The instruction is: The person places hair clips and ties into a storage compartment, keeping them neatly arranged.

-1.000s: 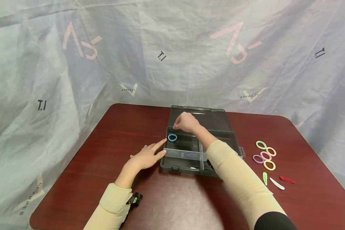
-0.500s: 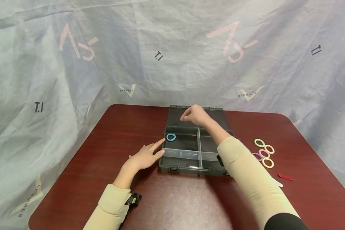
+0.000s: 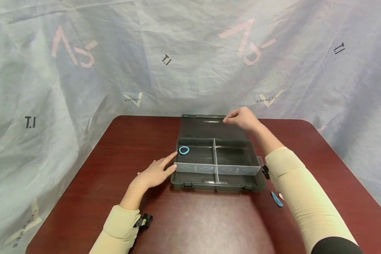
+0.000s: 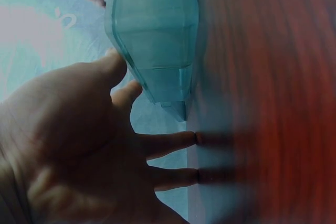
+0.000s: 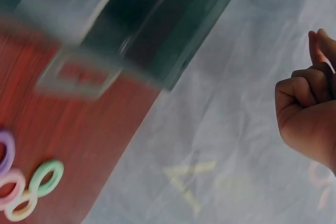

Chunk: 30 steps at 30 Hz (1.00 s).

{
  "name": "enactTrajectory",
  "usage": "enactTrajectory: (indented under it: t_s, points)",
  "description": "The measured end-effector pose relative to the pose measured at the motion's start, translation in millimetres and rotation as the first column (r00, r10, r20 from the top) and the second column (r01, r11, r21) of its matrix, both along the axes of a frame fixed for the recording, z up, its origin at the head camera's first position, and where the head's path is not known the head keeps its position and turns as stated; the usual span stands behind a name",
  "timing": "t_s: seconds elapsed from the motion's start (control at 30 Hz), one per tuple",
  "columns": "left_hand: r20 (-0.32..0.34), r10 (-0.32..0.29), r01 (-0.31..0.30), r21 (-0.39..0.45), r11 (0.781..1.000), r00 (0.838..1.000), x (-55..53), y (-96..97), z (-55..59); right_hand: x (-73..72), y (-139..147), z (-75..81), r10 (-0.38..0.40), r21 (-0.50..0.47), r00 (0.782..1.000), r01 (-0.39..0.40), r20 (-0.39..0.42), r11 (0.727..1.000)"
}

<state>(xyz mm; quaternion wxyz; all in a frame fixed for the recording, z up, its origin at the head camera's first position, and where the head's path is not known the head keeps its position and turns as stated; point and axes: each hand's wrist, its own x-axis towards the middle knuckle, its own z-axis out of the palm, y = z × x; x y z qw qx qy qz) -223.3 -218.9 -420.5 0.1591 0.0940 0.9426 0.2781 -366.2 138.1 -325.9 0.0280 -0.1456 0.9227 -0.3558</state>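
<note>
On the table stands a dark see-through organizer box (image 3: 203, 186) with its lid (image 3: 193, 127) laid back behind it. A blue hair tie (image 3: 180, 151) lies in its back left compartment. My left hand (image 3: 152, 174) is spread beside the box, fingertips right at its left wall; the left wrist view shows thumb and index finger at the box edge, and two other fingertips down at the table. Raised over the lid's right part is my right hand (image 3: 242, 118). Its fingers are curled, thumb and index tips close together, and nothing shows between them.
Clear dividers (image 3: 215, 155) split the box into several compartments. A blue hair clip (image 3: 276, 199) and a pale pink piece (image 3: 281, 196) lie by the right sleeve. Purple (image 5: 10, 153), green (image 5: 60, 170) and other hair ties are right of the box. A printed sheet (image 3: 190, 70) hangs behind the table.
My right hand has moved right and back, from above the blue hair tie to over the lid's right part. The left hand keeps its place at the box. The head view has shifted slightly.
</note>
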Motion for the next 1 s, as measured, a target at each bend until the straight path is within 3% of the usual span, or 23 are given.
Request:
enactTrajectory:
  t_s: [0.4,0.67,1.0]
  points:
    - [0.005,-0.004,0.004,0.001,1.000,1.000,3.4,-7.6,6.3,9.5,72.4,-8.2,-0.089,-0.030,0.994,0.091,0.062,0.995]
    - [0.007,0.005,-0.005,-0.001,1.000,1.000,6.4,-11.7,4.7,11.2,108.8,-36.3,-0.139,0.001,0.981,0.140,0.132,0.990]
    - [0.013,0.004,-0.004,-0.008,1.000,1.000,7.2,-7.1,4.8,19.8,154.6,-65.3,-0.166,0.086,0.979,0.156,0.121,0.984]
